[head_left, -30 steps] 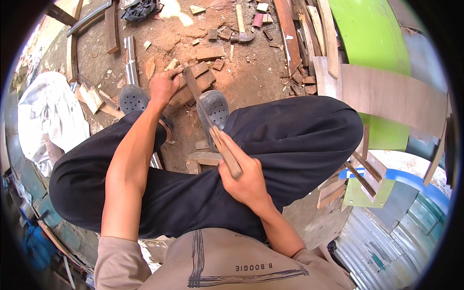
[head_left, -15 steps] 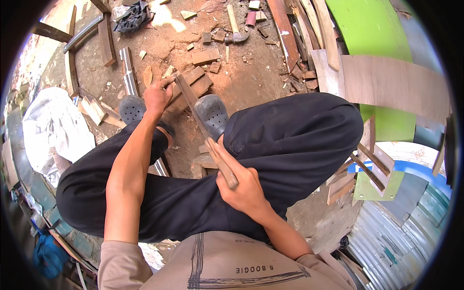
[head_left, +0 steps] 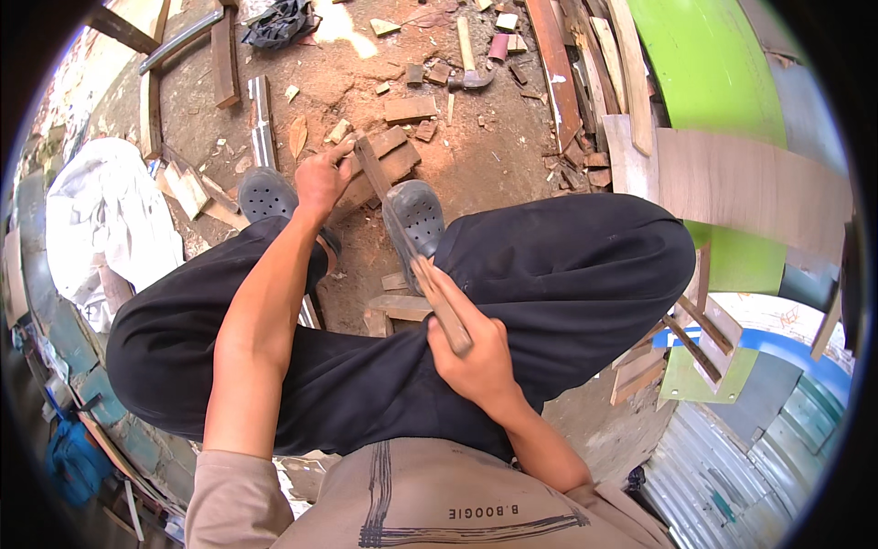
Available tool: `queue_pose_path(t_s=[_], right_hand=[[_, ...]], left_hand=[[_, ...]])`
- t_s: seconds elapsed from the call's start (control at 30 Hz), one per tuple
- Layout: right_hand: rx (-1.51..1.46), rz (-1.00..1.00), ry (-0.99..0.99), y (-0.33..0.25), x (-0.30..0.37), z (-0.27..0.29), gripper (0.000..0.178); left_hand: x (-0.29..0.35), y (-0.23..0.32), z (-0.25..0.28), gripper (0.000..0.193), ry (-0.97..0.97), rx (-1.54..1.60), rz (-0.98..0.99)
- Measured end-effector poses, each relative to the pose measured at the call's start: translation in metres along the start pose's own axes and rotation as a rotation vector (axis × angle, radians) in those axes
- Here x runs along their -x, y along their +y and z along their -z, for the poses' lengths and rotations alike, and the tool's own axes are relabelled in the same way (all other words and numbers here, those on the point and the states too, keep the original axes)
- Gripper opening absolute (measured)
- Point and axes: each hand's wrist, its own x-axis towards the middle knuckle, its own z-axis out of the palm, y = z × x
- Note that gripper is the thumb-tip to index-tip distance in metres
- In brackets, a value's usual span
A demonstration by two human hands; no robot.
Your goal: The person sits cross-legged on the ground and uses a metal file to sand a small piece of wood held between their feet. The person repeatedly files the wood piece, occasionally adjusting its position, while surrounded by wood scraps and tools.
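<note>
My right hand [head_left: 477, 361], fingers wrapped, grips the wooden handle of a long, narrow-bladed hand tool [head_left: 375, 170] over my lap. Its dark blade slants forward and left, past the right shoe, to beside my left hand [head_left: 323, 188]. Whether it is a saw or a large knife cannot be made out. Low in front of my feet, my left hand is closed, its fingertips close to the blade's far end. What those fingers hold is hidden. Brown wooden blocks [head_left: 395, 161] lie just right of it, partly behind the blade. Grey clogs [head_left: 416, 215] cover my feet.
A claw hammer [head_left: 468, 55] lies on the dirt ground among wood scraps [head_left: 412, 109]. Planks [head_left: 553, 73] and a green panel [head_left: 704, 64] line the right. On the left are a white sack [head_left: 110, 220] and a metal-faced bar [head_left: 262, 123].
The scene has shifted slightly right and down in view. Relative to the ground, the tool has moved slightly forward, while both hands keep their closed grip.
</note>
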Motion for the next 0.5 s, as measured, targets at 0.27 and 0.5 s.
queue_pose_path(t_s=[0.27,0.5], right_hand=[[0.060,-0.174,-0.013,0.036,-0.136,-0.061,0.051],[0.054,-0.056,-0.049,-0.018,0.012,0.002,0.058]], left_hand=[[-0.001,0.015,0.005,0.028,-0.021,-0.033,-0.006],[0.002,0.004,-0.001,0.030,-0.043,-0.071,-0.020]])
